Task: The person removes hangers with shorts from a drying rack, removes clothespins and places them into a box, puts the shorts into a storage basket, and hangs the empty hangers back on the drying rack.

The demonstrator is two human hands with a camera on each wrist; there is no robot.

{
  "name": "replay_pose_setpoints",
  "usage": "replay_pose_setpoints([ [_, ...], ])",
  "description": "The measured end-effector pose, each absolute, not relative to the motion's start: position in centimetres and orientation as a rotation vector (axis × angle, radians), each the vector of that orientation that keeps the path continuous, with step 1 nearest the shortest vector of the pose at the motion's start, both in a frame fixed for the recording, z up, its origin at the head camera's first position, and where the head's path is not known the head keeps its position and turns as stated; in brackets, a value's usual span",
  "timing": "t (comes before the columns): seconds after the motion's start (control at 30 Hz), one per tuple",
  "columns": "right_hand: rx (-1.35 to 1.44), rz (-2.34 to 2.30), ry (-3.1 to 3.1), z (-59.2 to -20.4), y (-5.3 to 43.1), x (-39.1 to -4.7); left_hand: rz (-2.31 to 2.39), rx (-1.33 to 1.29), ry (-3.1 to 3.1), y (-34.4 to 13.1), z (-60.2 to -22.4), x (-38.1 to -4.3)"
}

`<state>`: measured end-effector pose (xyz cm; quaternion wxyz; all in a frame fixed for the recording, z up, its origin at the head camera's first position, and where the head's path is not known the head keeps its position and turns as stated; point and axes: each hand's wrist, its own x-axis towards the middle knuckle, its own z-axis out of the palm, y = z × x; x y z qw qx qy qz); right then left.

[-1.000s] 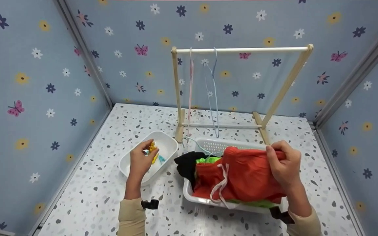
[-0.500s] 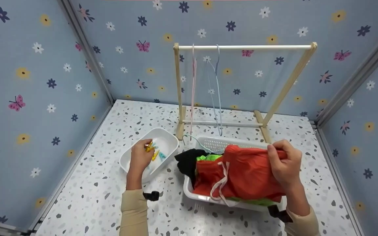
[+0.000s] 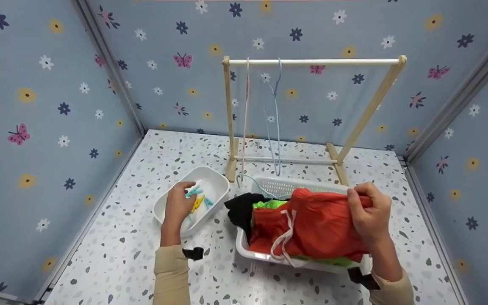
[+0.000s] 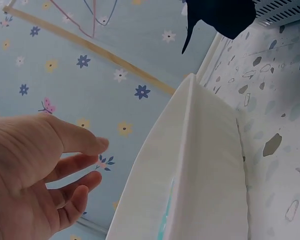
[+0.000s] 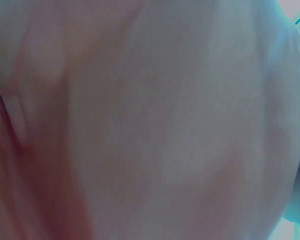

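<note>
My left hand [image 3: 178, 203] is over a white tray [image 3: 215, 182], thumb and fingers apart with nothing between them in the left wrist view. Just beyond its fingertips lie a teal clothespin [image 3: 193, 192] and a yellow clothespin [image 3: 197, 204]; another teal clothespin [image 3: 208, 203] is to their right. My right hand [image 3: 370, 207] grips red shorts [image 3: 320, 224] by the waistband's right end, thumb on top. A white drawstring [image 3: 285, 237] hangs from them. They lie over a white basket [image 3: 261, 255]. Skin and reddish cloth fill the right wrist view, blurred.
Black cloth [image 3: 242, 212] and bright green cloth [image 3: 271, 204] are in the basket, with a teal hanger [image 3: 257, 183] at its back left. Behind stands a wooden rack [image 3: 371, 108], whose white rod [image 3: 333, 62] carries a pink hanger [image 3: 246, 106] and a blue hanger [image 3: 277, 114].
The left hand's fingers have let go of a yellow clothespin, which was between them earlier. The right hand keeps its grip on the red shorts, nearly unmoved.
</note>
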<state>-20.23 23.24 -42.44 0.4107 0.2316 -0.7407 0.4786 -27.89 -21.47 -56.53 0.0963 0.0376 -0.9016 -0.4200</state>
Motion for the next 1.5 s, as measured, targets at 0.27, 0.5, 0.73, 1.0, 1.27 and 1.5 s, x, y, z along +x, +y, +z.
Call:
replay_pose_setpoints([
  [0.27, 0.591, 1.205, -1.871, -42.5, 23.6, -20.2, -1.289, 0.080, -2.634, -21.0, -56.1, -27.6],
  [0.5, 0.717, 1.035, -1.973, -41.9, 24.5, -20.2, -1.310, 0.074, -2.578, -20.3, -56.0, -27.5],
  [0.73, 0.637, 0.435, -2.229, -39.9, 25.3, -19.6, -1.303, -0.013, -2.543, -18.8, -56.2, -26.8],
  [1.0, 0.670, 0.136, -2.156, -40.1, 23.9, -19.5, -1.316, -0.135, -2.482, -17.3, -56.1, -25.5],
  [1.27, 0.654, 0.182, -2.008, -40.7, 25.4, -19.4, -1.348, -0.226, -2.461, -15.9, -55.5, -24.7],
  [1.5, 0.597, 0.319, -1.905, -39.8, 27.0, -18.4, -1.389, -0.319, -2.452, -15.0, -54.8, -24.0],
])
